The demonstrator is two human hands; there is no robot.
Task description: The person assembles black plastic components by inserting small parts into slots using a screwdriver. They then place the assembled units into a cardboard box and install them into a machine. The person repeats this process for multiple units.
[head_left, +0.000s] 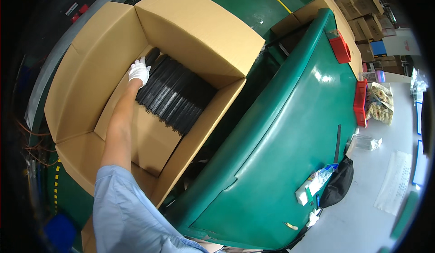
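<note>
In a white glove, my left hand reaches down into a large open cardboard box. Its fingers curl round a dark, rounded black piece at the left end of a row. That row is a stack of thin black ribbed strips, packed upright side by side across the box. Part of the held piece is hidden behind the fingers. Bare cardboard shows in the box below the strips. My right hand is out of the picture.
Right of the box stands a green-covered table. On it are red bins, a black strip, a black pouch and a white packet. A grey worktop adjoins it; cardboard boxes are piled at the far right.
</note>
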